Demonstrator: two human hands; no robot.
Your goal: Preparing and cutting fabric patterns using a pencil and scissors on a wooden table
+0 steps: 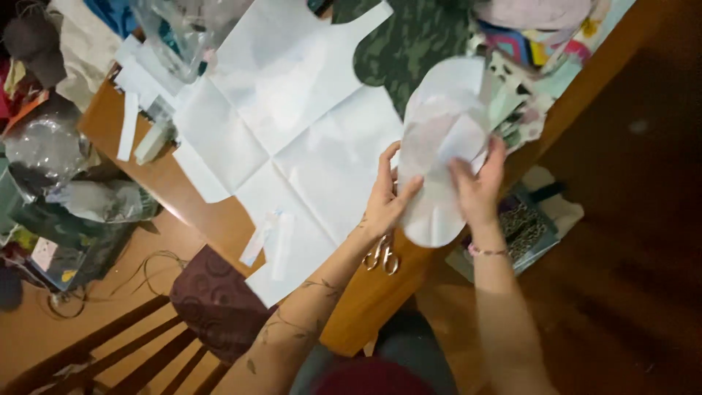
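Note:
My left hand (386, 196) and my right hand (477, 187) both grip a stack of white oval paper pattern pieces (439, 139), held up above the edge of a wooden table (380, 292). The left thumb presses on the stack's lower left side; the right fingers pinch its right side. A large white creased paper pattern sheet (292, 132) lies flat on the table to the left of my hands. Small metal scissors (382, 256) rest on the table edge just below my left wrist.
Green camouflage fabric (409, 40) lies at the far side under the paper. Colourful fabric scraps (541, 44) pile at the upper right. Clear plastic bags (51, 146) and clutter sit at the left. A wooden chair with a dark cushion (212, 300) stands lower left. Books (526, 227) lie on the floor.

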